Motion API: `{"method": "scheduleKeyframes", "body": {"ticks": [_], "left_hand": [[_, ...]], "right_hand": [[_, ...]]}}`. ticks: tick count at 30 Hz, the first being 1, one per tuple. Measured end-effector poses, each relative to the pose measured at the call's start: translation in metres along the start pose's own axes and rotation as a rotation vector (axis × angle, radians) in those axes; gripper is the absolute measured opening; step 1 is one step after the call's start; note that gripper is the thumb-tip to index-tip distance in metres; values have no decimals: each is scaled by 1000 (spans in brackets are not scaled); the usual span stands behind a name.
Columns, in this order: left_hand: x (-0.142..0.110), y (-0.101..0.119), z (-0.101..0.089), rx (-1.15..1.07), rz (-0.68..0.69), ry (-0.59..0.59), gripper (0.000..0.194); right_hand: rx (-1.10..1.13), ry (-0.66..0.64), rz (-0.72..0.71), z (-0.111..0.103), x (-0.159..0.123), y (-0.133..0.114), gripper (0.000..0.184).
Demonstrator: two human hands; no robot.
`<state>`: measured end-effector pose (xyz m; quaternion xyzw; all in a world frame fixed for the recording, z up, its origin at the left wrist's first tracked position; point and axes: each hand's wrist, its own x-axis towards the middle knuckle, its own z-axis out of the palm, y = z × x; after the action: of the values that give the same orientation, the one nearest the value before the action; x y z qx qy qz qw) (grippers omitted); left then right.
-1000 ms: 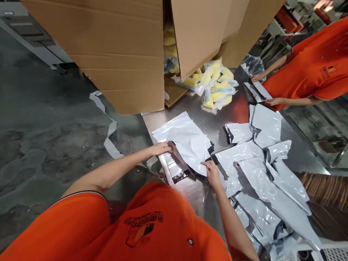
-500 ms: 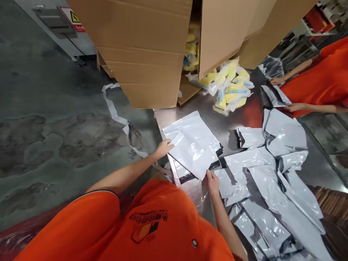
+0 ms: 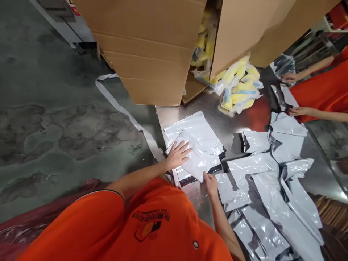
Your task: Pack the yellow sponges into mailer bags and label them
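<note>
A stack of white plastic mailer bags (image 3: pixel 201 145) lies at the near left corner of a steel table (image 3: pixel 214 119). My left hand (image 3: pixel 177 154) lies flat on the top bag with its fingers spread. My right hand (image 3: pixel 210 182) pinches the near corner of that same top bag. More white mailer bags (image 3: pixel 272 181) are strewn loose across the table to the right of my hands.
A large open cardboard box (image 3: pixel 152 47) stands at the table's far end, with yellow and blue packets (image 3: pixel 239 87) spilling out. Another person in orange (image 3: pixel 323 90) handles bags at the far right. White strips (image 3: pixel 122 108) lie on the concrete floor to the left.
My left hand has moved from the bag's left edge onto its top and now lies flat. The top bag has been laid down onto the stack. My right hand stays at the near corner.
</note>
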<state>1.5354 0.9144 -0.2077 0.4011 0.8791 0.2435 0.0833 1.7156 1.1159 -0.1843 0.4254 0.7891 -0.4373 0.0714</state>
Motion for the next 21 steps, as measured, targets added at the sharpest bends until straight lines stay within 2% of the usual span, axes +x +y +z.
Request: {"method": "scheduleKeyframes", "body": {"ticks": [3,5,8,10,12,14,16,19,21], "left_hand": [[7,-2,13,77,23,-73,53],[11,-6,16,74,23,-74,56],[14,-10,16,82,36,-65,53],[15,-12,17,95,29,-54,49],[16,-15,20,100,10,-34,48],[16,-17,22,86,-2,-7,50],[15,-18,22,53,-4,16,52],[14,-13,12,-38,-13,73,49],[18,-6,1,-163,-85,146,42]], "right_hand": [[-197,215,-176,-17,3,-34,42],[-256,264,-360,-18,17,-72,42],[-365,28,-582,5,56,-137,34],[-496,-152,-609,30,85,-173,29],[-628,-285,-575,54,108,-195,26],[-703,-369,-536,71,123,-205,24],[-670,-432,-509,77,131,-204,21],[-465,-508,-478,73,136,-198,20],[-364,-481,-480,66,135,-195,21]]}}
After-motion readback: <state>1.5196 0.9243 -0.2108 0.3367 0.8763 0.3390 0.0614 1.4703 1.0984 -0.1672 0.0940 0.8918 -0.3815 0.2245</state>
